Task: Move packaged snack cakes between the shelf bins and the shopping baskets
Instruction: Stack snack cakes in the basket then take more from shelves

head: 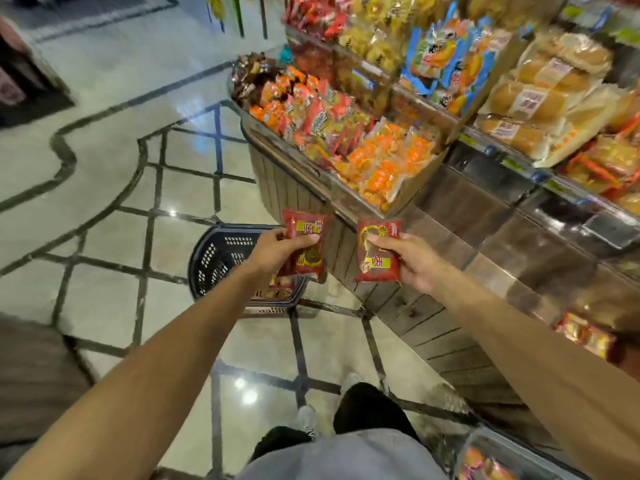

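My left hand [277, 249] grips a red packaged snack cake [306, 252] above the dark blue shopping basket [214, 261] that stands on the floor. My right hand [410, 259] grips a second red snack cake [377, 259] just in front of the shelf base. Both packs are held upright at about the same height, a short gap apart. More packs lie in the basket, mostly hidden behind my left hand. The shelf bin [346, 140] above holds red, orange and yellow snack packs.
The wooden shelf unit [433, 306] runs along the right, with bread bags [540, 95] and chip bags [446, 60] on upper tiers. Another bin of packs [585, 336] sits lower right. My feet [346, 410] stand on the tiled floor, which stretches away to the left.
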